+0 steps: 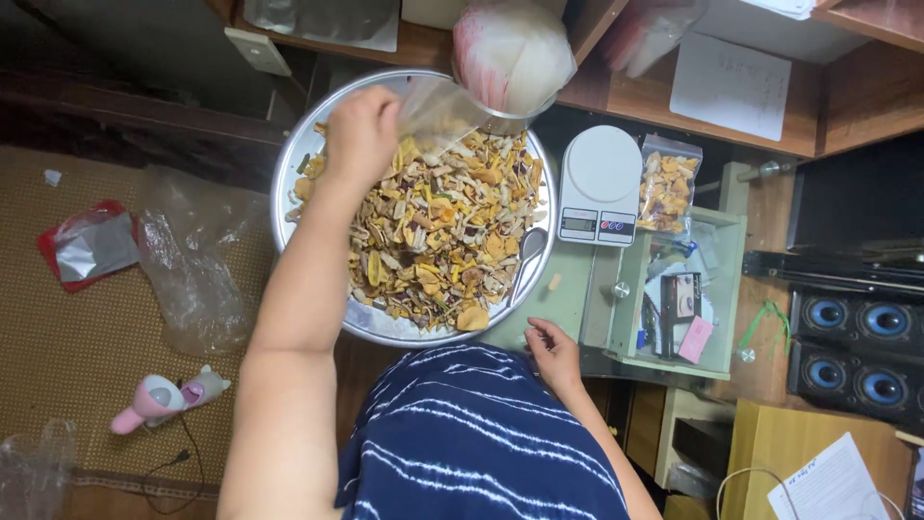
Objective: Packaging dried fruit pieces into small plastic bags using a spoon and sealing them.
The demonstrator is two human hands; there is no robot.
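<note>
Clear bag (438, 108), perhaps pinched by left hand (361, 130), above snack tray (289, 173)

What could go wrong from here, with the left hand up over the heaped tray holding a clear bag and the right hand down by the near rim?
1. The round metal tray is heaped with mixed dried chips; a scoop by the left hand could push pieces over the rim.
2. The clear bag looks limp and is held by one hand, so chips may miss its mouth.
3. The tray seems to overhang its support near the right hand; a press there might tip it.
</note>
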